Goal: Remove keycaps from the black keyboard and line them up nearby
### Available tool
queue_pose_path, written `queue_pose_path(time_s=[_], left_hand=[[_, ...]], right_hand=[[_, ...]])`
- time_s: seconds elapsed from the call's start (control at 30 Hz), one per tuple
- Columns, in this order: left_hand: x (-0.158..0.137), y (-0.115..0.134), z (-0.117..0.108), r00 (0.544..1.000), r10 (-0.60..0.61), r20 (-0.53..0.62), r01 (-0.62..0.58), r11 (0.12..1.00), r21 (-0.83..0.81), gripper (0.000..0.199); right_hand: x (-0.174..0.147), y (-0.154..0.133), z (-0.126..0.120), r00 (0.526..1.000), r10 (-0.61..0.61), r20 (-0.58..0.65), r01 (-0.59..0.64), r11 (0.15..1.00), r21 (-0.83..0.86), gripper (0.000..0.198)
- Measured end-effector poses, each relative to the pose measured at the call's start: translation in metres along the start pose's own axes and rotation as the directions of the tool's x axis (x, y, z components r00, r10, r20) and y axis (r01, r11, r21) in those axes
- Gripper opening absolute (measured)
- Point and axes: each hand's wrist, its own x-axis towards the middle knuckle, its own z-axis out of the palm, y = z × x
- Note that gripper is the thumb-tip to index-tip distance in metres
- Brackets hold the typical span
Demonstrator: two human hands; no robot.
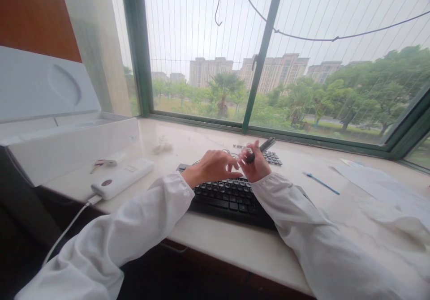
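Note:
A black keyboard (231, 198) lies on the pale stone windowsill (235, 242) in front of me. My right hand (255, 165) is above the keyboard's far edge and grips a slim black tool (261, 149) that points up and to the right. My left hand (213, 166) hovers beside it over the keys, its fingers curled and touching the right hand's fingers near the tool's lower end. I cannot tell whether the left hand pinches anything small. Both arms wear white sleeves.
A white power bank (121, 178) with a cable lies at the left, next to a small key (97, 165) and an open white box (67, 145). A blue pen (320, 183) and white papers (379, 186) lie at the right. The window (262, 53) is straight ahead.

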Motion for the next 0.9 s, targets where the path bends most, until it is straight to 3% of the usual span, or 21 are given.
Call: queue_pose_path(time_s=[0.27, 0.4, 0.57, 0.73, 0.9], left_hand=[[0.000, 0.001, -0.001, 0.998, -0.051, -0.041, 0.052, 0.998, 0.045, 0.027], [0.001, -0.003, -0.006, 0.998, -0.043, 0.046, 0.042, 0.999, 0.023, 0.031], [-0.001, -0.016, -0.010, 0.974, -0.046, 0.221, 0.052, 0.998, -0.023, 0.027], [-0.001, -0.021, -0.006, 0.970, -0.049, 0.236, 0.074, 0.992, -0.098, 0.013], [0.000, -0.024, -0.001, 0.961, -0.077, 0.265, 0.134, 0.970, -0.202, 0.016]], right_hand=[[-0.005, -0.010, 0.003, 0.998, 0.058, 0.040, -0.058, 0.998, 0.007, 0.047], [-0.002, -0.010, 0.000, 1.000, 0.018, 0.024, -0.019, 0.999, 0.030, 0.050], [0.001, 0.005, 0.000, 0.999, 0.027, -0.044, -0.031, 0.996, -0.085, 0.053], [0.001, 0.025, 0.004, 0.998, -0.031, -0.059, 0.016, 0.970, -0.244, 0.058], [0.001, 0.038, 0.008, 0.989, -0.130, -0.063, 0.098, 0.925, -0.367, 0.056]])
